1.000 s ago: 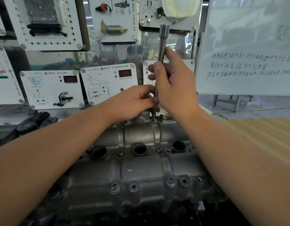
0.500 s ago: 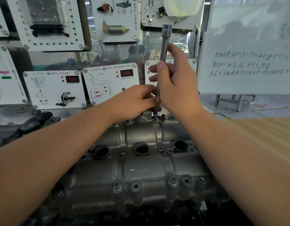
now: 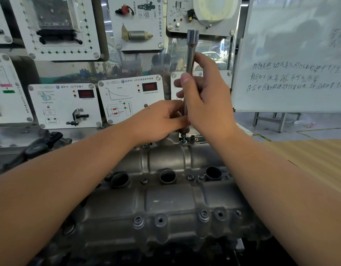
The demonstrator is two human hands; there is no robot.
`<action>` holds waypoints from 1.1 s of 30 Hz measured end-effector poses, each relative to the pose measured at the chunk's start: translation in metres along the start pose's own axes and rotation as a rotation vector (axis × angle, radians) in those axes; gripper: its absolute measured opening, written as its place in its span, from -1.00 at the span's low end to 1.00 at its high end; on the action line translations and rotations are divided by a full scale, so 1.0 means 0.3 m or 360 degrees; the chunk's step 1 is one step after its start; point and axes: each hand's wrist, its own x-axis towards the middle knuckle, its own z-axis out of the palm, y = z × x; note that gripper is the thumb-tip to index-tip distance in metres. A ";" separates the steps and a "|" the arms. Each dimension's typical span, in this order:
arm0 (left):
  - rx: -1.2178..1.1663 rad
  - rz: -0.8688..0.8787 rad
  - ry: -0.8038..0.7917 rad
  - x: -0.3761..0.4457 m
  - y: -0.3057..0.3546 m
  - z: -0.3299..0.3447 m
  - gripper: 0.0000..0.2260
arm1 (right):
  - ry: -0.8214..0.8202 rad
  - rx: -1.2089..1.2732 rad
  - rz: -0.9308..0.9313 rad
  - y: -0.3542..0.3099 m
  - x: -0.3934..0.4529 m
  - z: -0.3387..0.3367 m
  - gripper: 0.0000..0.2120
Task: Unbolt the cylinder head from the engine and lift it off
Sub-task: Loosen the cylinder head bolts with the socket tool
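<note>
A grey cast cylinder head (image 3: 165, 200) fills the lower middle, with three round plug wells and several bolts along its near edge. A long steel socket extension (image 3: 191, 50) stands upright over a bolt (image 3: 183, 138) at the head's far edge. My right hand (image 3: 206, 100) grips the tool's shaft, thumb up along it. My left hand (image 3: 158, 120) pinches the lower end of the tool just above the bolt. The tool's tip is partly hidden by my fingers.
White training panels (image 3: 127, 98) with sensors and displays stand right behind the engine. A whiteboard (image 3: 292, 54) with handwriting is at the right, and a wooden table top (image 3: 309, 160) lies beside the engine. Black parts (image 3: 37, 146) sit at the left.
The view has shifted slightly. Both hands stay on the upright tool at the far bolt, with the bolt's shank now showing a little more under the tool.
</note>
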 end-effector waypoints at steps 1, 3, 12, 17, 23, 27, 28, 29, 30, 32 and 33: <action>0.0022 0.0001 0.0004 0.002 0.000 -0.001 -0.85 | -0.0008 -0.0020 -0.0015 0.001 -0.001 0.003 -0.60; 0.0008 0.0004 0.0005 0.003 -0.002 -0.001 -0.83 | 0.0019 -0.0074 -0.0071 0.003 0.000 0.003 -0.70; -0.0029 0.0003 -0.0012 0.004 -0.005 -0.003 -0.86 | -0.0027 0.0005 0.0019 -0.001 -0.001 -0.001 -0.60; 0.0011 0.0013 0.0012 0.006 -0.002 0.005 -0.79 | 0.0049 -0.0073 -0.0027 0.001 0.000 -0.004 -0.77; -0.0046 -0.0022 -0.0039 -0.001 0.006 0.002 -0.77 | -0.0036 0.0038 0.0074 0.001 0.005 -0.005 -0.69; 0.0015 -0.0027 -0.0019 0.002 0.009 -0.001 -0.76 | -0.0013 0.0044 0.0077 0.005 -0.001 0.000 -0.56; -0.0002 -0.0024 -0.0016 0.001 0.009 0.001 -0.75 | 0.0010 0.0007 0.0039 0.006 -0.001 -0.001 -0.62; -0.0022 -0.0024 -0.0013 0.000 0.008 0.002 -0.75 | 0.0031 -0.0027 0.0005 0.007 0.001 -0.001 -0.68; -0.0032 -0.0029 -0.0011 0.000 0.007 0.002 -0.77 | 0.0040 -0.0044 -0.0006 0.007 0.002 -0.001 -0.71; -0.0047 -0.0045 0.0000 -0.001 0.006 0.002 -0.80 | 0.0019 -0.0036 0.0024 0.009 0.005 -0.002 -0.73; -0.0067 -0.0057 0.0005 -0.002 0.007 0.003 -0.80 | 0.0006 -0.0028 0.0046 0.008 0.007 -0.002 -0.71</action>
